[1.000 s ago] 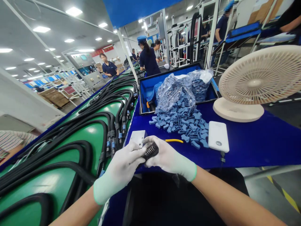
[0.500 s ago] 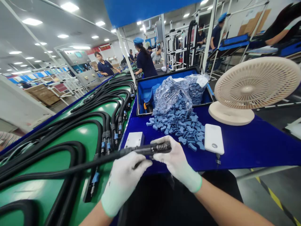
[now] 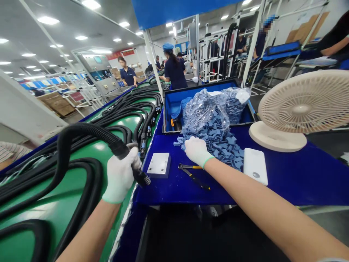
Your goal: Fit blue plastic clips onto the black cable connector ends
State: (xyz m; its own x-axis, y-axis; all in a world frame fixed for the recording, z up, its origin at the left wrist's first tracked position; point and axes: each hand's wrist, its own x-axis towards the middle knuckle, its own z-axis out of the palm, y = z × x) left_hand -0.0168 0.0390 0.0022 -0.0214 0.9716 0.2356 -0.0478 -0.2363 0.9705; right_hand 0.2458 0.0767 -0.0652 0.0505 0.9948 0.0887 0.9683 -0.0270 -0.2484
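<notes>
The left hand (image 3: 121, 174) is wrapped around the end section of a black corrugated hose (image 3: 91, 133), its coil spring (image 3: 147, 179) poking out low beside the white metal block (image 3: 159, 165), near the edge of the blue tabletop (image 3: 174, 194). The right hand (image 3: 196, 150) is at the near-left side of the heap of blue plastic pieces (image 3: 229, 149), fingers curled downward; whether it grips one cannot be told, since the fingertips are hidden. To do this well, the left grasp should stay firm just behind the spring, leaving the tip bare and unbent, and bearing the weight of the hose arching over the green line surface (image 3: 62, 203) so that it does not twist the end. The right hand would do best to pinch a single loose piece from the heap's edge, clear of the yellow-handled pliers (image 3: 188, 169) lying just below. Half a second ago both hands were together at the hose end over the tabletop; now the left alone has it, farther left, with the spring pointing downward, the right has gone out to the heap, and the pliers show almost whole.
</notes>
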